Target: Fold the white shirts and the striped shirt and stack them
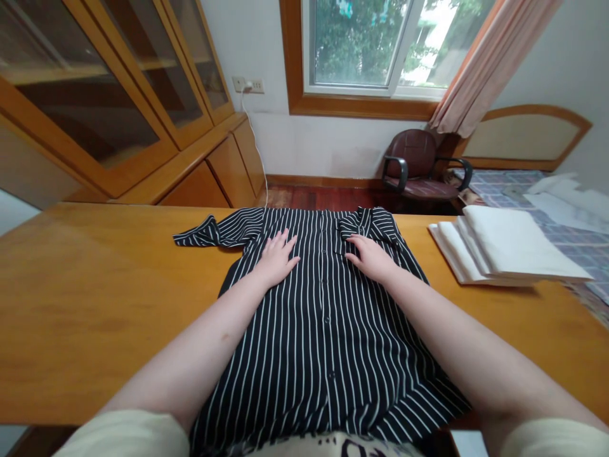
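Observation:
A black shirt (309, 317) with thin white stripes lies spread out, buttoned front up, its lower end reaching the edge nearest me. My left hand (277, 259) rests flat on the upper left part of the shirt, fingers spread. On the upper right part, my right hand (371, 256) touches the cloth with thumb and fingers apart, beside a bunched sleeve (373, 222). The other sleeve (214, 231) stretches out to the left, its cuff bent. Neither hand grips the fabric.
The shirt lies on a wooden table (118, 298). A stack of folded white sheets (509, 244) sits at the table's right. Beyond are a maroon armchair (416, 162), a bed (504, 184) and a window (371, 44); a glass-door cabinet (190, 139) stands on the left.

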{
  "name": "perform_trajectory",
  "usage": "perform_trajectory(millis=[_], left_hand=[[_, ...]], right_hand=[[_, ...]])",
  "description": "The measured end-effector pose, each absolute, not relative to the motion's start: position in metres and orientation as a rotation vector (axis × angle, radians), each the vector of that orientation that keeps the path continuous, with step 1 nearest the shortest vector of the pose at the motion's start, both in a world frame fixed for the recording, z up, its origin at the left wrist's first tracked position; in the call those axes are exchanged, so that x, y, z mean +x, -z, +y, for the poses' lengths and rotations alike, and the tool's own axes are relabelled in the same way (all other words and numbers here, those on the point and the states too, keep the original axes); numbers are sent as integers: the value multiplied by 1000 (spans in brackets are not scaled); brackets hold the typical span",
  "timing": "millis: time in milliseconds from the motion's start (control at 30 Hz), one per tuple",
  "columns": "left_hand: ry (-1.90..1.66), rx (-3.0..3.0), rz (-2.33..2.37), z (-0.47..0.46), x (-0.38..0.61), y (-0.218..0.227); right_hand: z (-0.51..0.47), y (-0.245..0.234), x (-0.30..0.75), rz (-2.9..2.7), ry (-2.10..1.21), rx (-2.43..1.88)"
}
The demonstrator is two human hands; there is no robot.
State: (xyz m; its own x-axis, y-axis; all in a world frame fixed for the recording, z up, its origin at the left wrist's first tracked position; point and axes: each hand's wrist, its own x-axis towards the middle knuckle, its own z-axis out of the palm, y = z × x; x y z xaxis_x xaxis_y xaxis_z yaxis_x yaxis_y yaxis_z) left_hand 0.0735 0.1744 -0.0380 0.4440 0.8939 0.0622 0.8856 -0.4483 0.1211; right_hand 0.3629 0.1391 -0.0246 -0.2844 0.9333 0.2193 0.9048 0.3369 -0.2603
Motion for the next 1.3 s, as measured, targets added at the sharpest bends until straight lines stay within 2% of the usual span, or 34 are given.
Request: perform_trajectory(millis=[167, 333, 700, 1300], left_hand=[[-137, 2668, 1652, 174, 75, 53], [-100, 2608, 1673, 163, 70, 50], [-90, 2587, 1659, 122, 68, 42], [-55, 2539, 1645, 62, 54, 42]], right_hand=[[134, 52, 359, -2183, 11, -1619], [117, 42, 358, -2192, -69, -1667], [94, 53, 358, -2067, -12, -2150], [32, 52, 344, -2075, -80, -2260]])
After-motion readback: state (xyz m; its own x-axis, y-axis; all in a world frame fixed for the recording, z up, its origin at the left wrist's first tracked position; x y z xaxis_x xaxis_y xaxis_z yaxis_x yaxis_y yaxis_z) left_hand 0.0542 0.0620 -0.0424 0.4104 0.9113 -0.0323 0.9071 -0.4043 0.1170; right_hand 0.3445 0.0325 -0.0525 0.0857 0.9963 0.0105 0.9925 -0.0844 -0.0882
